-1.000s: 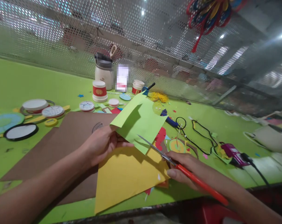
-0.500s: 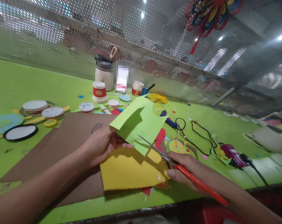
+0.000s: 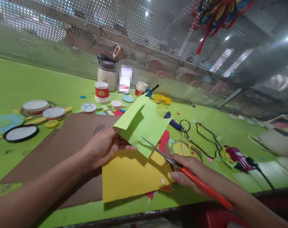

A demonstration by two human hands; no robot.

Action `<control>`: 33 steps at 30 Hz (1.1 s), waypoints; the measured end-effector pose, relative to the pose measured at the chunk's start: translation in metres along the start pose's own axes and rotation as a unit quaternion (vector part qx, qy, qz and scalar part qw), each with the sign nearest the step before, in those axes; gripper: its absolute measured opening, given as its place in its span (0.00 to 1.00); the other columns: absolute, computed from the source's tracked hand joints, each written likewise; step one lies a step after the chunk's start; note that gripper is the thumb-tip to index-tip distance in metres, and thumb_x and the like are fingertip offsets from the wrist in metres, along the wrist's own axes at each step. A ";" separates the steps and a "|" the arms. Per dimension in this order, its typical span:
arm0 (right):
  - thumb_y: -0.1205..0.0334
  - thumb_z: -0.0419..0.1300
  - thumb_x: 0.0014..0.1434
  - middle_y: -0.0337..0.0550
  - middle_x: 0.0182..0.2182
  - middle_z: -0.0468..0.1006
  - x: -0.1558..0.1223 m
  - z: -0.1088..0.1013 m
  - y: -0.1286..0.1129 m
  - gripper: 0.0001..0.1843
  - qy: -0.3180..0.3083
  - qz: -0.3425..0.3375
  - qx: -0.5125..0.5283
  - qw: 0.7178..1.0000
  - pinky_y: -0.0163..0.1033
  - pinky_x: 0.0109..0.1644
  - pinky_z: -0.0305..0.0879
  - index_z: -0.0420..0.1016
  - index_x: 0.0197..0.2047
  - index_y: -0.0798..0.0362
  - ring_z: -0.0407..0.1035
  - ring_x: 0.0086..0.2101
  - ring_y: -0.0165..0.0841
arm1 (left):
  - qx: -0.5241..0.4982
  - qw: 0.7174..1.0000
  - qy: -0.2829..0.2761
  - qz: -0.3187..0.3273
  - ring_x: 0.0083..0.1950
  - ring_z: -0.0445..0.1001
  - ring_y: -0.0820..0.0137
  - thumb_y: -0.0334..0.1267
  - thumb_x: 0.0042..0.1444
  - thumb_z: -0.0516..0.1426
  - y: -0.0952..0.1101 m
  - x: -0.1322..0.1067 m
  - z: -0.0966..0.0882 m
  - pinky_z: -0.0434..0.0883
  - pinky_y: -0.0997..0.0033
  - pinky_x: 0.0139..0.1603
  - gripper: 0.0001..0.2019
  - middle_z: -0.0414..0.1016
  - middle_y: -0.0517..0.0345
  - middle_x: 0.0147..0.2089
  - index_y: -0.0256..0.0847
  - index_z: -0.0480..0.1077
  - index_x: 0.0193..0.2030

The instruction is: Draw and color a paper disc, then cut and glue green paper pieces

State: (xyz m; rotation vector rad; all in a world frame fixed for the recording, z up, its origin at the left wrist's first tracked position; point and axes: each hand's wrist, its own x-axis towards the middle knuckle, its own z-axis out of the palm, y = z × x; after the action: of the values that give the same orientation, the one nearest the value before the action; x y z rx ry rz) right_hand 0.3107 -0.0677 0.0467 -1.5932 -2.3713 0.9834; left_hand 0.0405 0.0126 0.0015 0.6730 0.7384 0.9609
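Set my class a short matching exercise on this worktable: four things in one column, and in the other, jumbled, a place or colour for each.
Things:
1. scissors
2. green paper
3. glue gun
4. jug

Places or colours:
A. dark blue
B. in the left hand
C. cream with a dark top
D. in the right hand

Pairs: 1-D, 2-B, 3-A, 4-C

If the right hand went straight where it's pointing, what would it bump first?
Probably the light green paper: the scissors in the right hand point at it, though I can't tell whether they already touch it.
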 end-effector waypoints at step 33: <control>0.36 0.50 0.63 0.37 0.26 0.64 0.002 -0.004 0.004 0.29 -0.037 -0.004 0.100 0.994 0.34 0.28 0.51 0.74 0.41 0.56 0.57 0.26 0.28 | -0.002 0.999 -0.040 -0.032 0.34 0.81 0.63 0.32 0.63 0.54 -0.002 -0.002 0.001 0.82 0.61 0.37 0.09 0.82 0.42 0.39 0.32 0.71 0.47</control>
State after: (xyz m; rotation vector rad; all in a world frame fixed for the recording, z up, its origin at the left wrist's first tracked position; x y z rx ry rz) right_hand 0.3148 -0.0629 0.0472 -1.4978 -2.2385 1.2555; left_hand 0.0416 0.0097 0.0006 0.6773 0.6835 0.8707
